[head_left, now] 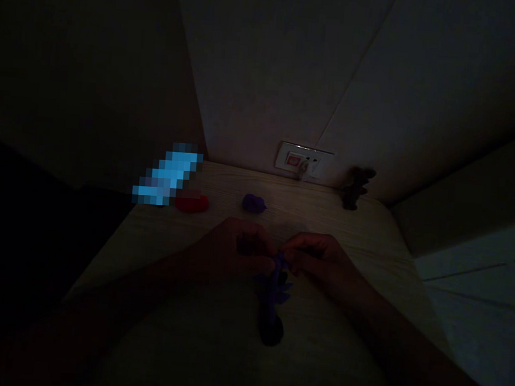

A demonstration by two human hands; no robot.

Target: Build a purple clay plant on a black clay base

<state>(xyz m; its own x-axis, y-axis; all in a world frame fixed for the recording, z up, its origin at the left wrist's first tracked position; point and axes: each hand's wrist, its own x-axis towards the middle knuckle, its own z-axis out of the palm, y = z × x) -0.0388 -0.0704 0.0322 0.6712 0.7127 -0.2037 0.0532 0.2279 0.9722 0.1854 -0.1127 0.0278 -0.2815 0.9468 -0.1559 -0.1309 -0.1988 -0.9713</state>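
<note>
Passage between purple lump [254, 204] and dark figurine [353, 191] (upright), wall [265, 87] behind

Dim scene. Wood-grain tabletop [326, 218], back edge against a light wall [266, 70] with a thin slanting seam. Wall socket plate [281, 159] just above that edge, with a red switch [293, 159] on its left part and a small blurred item [304, 167] at its middle. Dark knobbly figurine [353, 191] stands upright at the right rear, near the wall. Purple lump [253, 204] lies left of and below the plate. Red lump [195, 203] further left, beside a bright blue pixelated patch [170, 174]; what the patch covers can't be told. Pale surface with dark lines [493, 280] at far right.
</note>
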